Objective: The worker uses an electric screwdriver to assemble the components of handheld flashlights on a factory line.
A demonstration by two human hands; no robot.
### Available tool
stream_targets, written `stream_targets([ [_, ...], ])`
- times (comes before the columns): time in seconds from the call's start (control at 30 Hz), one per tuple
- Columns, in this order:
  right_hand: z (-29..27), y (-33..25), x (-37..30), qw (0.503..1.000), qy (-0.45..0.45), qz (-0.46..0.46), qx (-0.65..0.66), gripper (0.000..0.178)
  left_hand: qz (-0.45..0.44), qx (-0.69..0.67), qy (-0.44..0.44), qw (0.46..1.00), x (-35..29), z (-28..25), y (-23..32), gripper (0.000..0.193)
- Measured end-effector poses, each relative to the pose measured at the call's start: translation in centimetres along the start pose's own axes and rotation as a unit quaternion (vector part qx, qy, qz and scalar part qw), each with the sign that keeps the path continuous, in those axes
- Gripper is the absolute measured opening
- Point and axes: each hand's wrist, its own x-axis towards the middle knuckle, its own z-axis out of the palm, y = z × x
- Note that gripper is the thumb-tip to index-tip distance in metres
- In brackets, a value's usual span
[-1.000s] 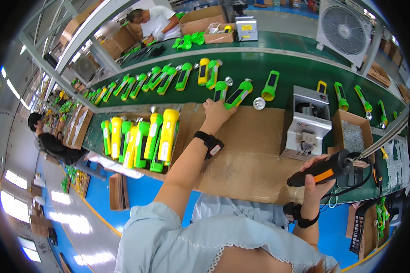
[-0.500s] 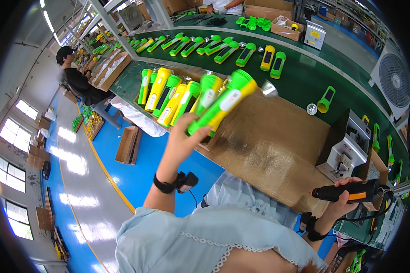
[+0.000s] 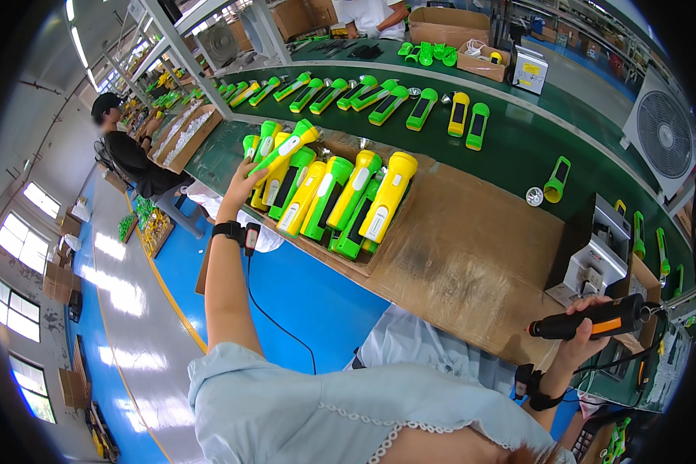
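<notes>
My left hand (image 3: 243, 184) is closed on a green-and-yellow flashlight (image 3: 284, 148), tilted with its head up and to the right. It is over the left end of a cardboard box (image 3: 340, 263) packed with several flashlights in green and yellow. A yellow-headed flashlight (image 3: 388, 197) lies at the box's right end. My right hand (image 3: 581, 344) is wrapped round a black-and-orange electric screwdriver (image 3: 568, 325), its tip pointing left above the right edge of a flat cardboard sheet (image 3: 464, 247).
Behind the box, a green conveyor (image 3: 510, 166) carries a row of flashlight bodies with dark panels. A loose reflector (image 3: 533, 196) lies beside a green-and-yellow casing (image 3: 557, 179). At right stand a grey-white machine (image 3: 599, 259) and a fan (image 3: 665, 135). Co-workers are at the far side and left.
My left hand has moved left with the flashlight, from over the box's right part to its left end. My right hand with the screwdriver stays nearly in place.
</notes>
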Motion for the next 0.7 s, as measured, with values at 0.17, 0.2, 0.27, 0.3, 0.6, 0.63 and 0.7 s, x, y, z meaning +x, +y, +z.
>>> stream_targets([
  [0.17,0.1,-0.2,-0.4,1.0,-0.005,-0.008,0.007,0.047,0.209,0.284,0.136,0.926,-2.0,1.8,1.7,0.045],
  [0.2,0.0,-0.5,-0.4,1.0,-0.001,0.0,-0.004,0.048,0.225,0.31,0.152,0.911,-3.0,2.9,3.8,0.042],
  [0.27,-0.2,-0.3,-0.4,1.0,0.008,0.009,-0.009,0.048,0.234,0.368,0.135,0.89,-5.4,4.9,7.8,0.042],
  [0.3,-0.4,-0.2,-0.4,1.0,0.004,0.008,-0.014,0.048,0.221,0.375,0.142,0.889,-6.1,5.9,7.9,0.043],
  [0.6,-1.4,-0.2,0.0,0.999,0.031,0.016,-0.005,0.06,0.188,0.395,0.111,0.892,-5.7,10.8,11.0,0.058],
  [0.63,-1.7,-0.4,0.0,0.999,0.038,0.017,-0.01,0.06,0.174,0.403,0.109,0.892,-5.6,10.7,11.1,0.062],
  [0.7,-2.2,-0.8,0.0,0.999,0.03,0.031,-0.004,0.061,0.137,0.423,0.096,0.89,-5.4,10.6,11.4,0.073],
])
